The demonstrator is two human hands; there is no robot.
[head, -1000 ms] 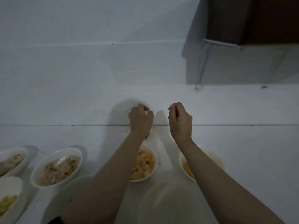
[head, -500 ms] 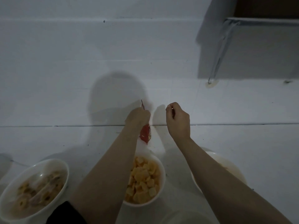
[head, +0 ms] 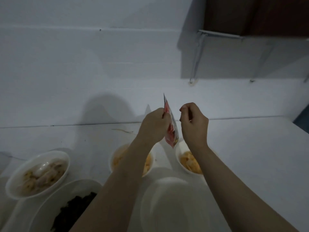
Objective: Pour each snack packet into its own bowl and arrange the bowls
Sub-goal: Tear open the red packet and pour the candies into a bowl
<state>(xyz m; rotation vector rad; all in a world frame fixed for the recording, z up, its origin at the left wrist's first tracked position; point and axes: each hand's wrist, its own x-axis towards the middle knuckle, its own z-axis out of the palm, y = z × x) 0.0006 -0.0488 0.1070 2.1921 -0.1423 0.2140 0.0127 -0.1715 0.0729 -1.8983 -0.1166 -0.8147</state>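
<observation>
Nearest the camera: 1 pale bowl [head: 168, 205], blurred, contents not readable, between the 2 forearms. Left of it, 1 white dish [head: 50, 206] holding dark pieces [head: 73, 210], partly behind the left forearm.

Next row on the white worktop [head: 250, 148]: 1 white bowl of pale snack pieces [head: 39, 174] at far left; 1 white bowl of yellow snack [head: 147, 164], mostly covered by the left forearm; 1 white bowl of orange-yellow snack [head: 189, 162], partly under the right wrist. All 3 stand apart from one another.

Above these bowls: left hand [head: 154, 126], grip closed on the red snack packet [head: 171, 129], pinching it near the upper edge. The packet hangs tilted, top corner pointing up and away, lower end over the gap between the yellow and orange-yellow bowls.

Right hand [head: 194, 124], just beside the packet, fingers curled shut with thumb against forefinger; it appears to pinch something small, though the dim view does not show what.

Farthest: white wall [head: 83, 64] meeting the worktop, carrying the shadow of the hands; dark cabinet [head: 259, 14] at upper right.
</observation>
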